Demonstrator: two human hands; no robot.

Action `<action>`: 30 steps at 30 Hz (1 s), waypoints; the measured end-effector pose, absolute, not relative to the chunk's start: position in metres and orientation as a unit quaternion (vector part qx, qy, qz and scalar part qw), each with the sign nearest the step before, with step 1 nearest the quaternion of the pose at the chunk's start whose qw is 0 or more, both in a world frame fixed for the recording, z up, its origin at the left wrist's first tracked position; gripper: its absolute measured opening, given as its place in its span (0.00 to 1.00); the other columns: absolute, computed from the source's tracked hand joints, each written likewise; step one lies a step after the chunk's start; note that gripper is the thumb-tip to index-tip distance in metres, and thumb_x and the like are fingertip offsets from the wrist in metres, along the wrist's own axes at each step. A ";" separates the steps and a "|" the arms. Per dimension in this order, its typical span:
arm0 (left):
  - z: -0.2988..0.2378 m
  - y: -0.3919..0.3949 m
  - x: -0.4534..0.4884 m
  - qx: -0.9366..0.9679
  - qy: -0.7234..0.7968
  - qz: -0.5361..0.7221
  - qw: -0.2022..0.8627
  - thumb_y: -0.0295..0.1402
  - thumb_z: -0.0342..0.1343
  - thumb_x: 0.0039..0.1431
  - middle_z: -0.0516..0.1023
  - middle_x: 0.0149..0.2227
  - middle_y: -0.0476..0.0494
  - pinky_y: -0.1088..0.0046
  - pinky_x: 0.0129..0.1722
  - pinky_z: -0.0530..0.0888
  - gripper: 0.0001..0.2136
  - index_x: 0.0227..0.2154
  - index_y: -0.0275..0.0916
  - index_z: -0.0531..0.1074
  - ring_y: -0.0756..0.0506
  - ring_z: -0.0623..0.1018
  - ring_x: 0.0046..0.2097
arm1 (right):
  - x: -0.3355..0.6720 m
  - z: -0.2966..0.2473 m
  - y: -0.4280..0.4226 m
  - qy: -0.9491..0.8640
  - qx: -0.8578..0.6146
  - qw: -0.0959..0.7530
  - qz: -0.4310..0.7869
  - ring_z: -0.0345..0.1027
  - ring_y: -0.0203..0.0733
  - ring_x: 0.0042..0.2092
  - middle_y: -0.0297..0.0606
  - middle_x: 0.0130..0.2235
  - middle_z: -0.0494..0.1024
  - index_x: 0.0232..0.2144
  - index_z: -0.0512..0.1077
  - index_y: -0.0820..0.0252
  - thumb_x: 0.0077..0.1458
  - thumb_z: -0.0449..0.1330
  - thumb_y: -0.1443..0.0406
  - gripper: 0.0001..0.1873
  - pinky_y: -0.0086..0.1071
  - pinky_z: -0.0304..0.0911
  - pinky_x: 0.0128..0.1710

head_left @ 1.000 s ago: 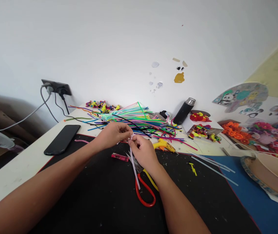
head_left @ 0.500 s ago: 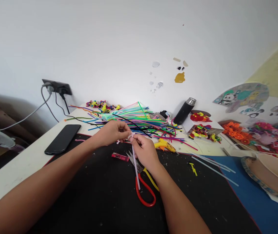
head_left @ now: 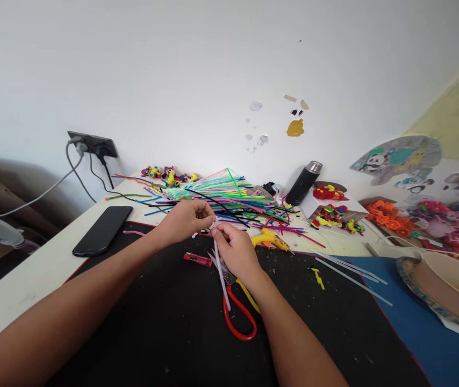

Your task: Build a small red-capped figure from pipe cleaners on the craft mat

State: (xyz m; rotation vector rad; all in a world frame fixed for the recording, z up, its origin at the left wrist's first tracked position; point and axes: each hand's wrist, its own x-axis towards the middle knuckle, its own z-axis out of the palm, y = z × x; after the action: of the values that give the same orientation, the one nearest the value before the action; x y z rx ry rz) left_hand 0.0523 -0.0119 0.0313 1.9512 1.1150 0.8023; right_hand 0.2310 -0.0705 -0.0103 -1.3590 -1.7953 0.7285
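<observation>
My left hand and my right hand meet fingertip to fingertip above the black mat. Both pinch a pale lilac pipe cleaner, whose long free end hangs down from the right fingers. Its upper part is bent small between the fingertips and partly hidden. Under the hanging end lie scissors with one red and one yellow handle. Left of the blades is a small red lighter-like piece. Just beyond my right hand rests a yellow glue gun.
A pile of colourful pipe cleaners lies along the wall. At left is a black phone. Glue sticks, a yellow bit, a black thermos and a round basket-like container are on the right.
The hanging end of the pipe cleaner has swung slightly left at its top. My fingers have shifted a little at the pinch; the rest of the view moved only slightly.
</observation>
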 end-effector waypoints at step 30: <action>0.031 -0.013 0.043 0.933 0.274 0.179 0.150 0.31 0.53 0.64 0.82 0.35 0.43 0.73 0.37 0.67 0.09 0.36 0.40 0.79 0.45 0.78 0.36 | 0.246 0.007 -0.072 -0.755 -0.547 0.334 0.142 0.62 0.39 0.25 0.33 0.23 0.74 0.29 0.76 0.56 0.65 0.56 0.62 0.13 0.33 0.48 0.29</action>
State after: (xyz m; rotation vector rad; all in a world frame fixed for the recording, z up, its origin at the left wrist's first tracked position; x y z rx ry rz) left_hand 0.0427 -0.0130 0.0312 2.6800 0.7863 0.5146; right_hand 0.2455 -0.0723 0.0070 -1.4280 -1.9702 0.3718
